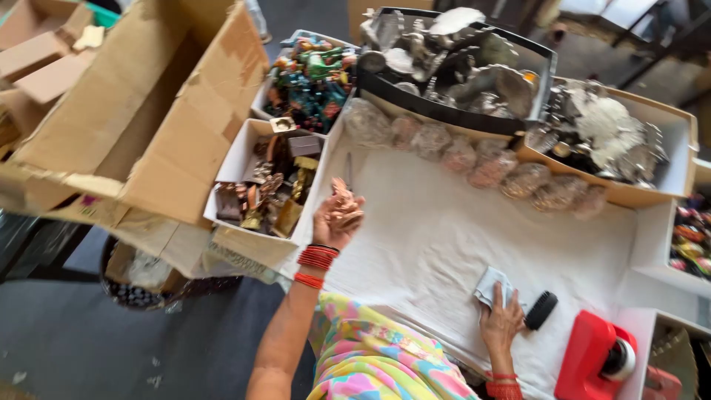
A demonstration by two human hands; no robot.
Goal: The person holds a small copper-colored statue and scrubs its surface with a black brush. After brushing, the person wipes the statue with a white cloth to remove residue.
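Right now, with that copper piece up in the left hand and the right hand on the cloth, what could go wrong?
1. The left hand holds the small copper figurine loosely, partly over the edge of the white table; it could slip off toward the open box of metal pieces or the floor.
2. The right hand presses the grey cloth right beside the black brush; a sweep might knock it away.
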